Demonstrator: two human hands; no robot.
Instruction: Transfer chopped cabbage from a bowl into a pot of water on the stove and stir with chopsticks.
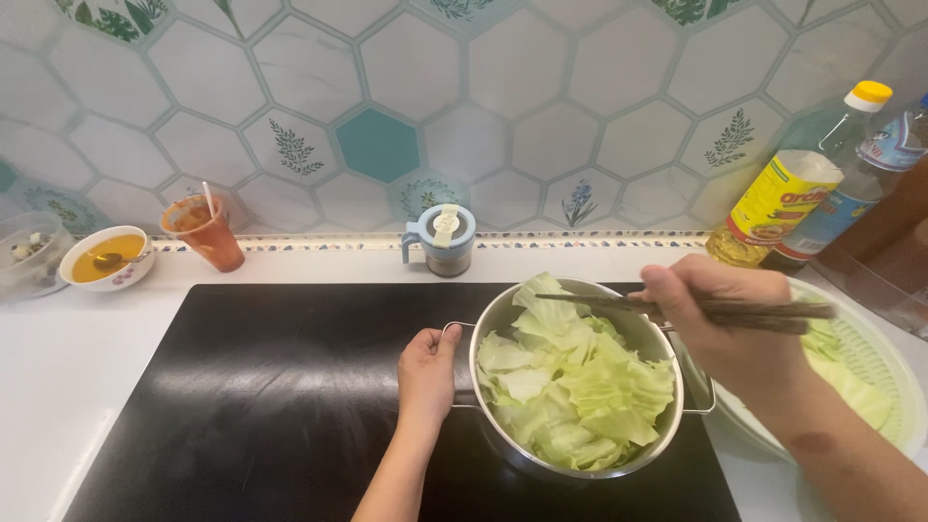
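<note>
Open black cooktop (271,387) left of the steel pot (503,319); colander (904,387) and bottles (802,193) crowding its right.

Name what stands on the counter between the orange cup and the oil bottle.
A small lidded jar stands between the orange cup and oil bottle, seen in the head view.

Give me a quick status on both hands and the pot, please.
Left hand gripping the pot's near handle. Right hand holding dark chopsticks over cabbage in the steel pot. Nothing in the way.

Pot (503,319) of cabbage (570,387) sits on the hob (271,387), right of the left fingers (447,340); chopsticks (599,303) run left from the right fingers (667,290).
</note>
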